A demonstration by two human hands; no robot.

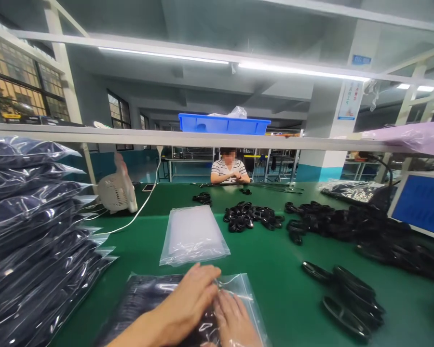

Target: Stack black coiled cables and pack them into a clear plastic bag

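A clear plastic bag (238, 289) filled with black items lies on the green table (275, 270) at the near edge. My left hand (188, 301) rests on top of it, fingers stretched flat toward the bag's open end. My right hand (235, 323) lies flat beside it on the same bag, fingers spread, partly under glare from the plastic. Neither hand grips anything. A pile of empty clear bags (193, 236) sits just beyond the filled bag.
A tall stack of filled bags (39, 231) stands at the left. Heaps of black ring-shaped parts (251, 217) (347, 226) and loose oval ones (343, 294) cover the right. A small fan (117, 190), a blue screen (421, 205), a blue bin (224, 124) on the shelf. A person (228, 168) sits opposite.
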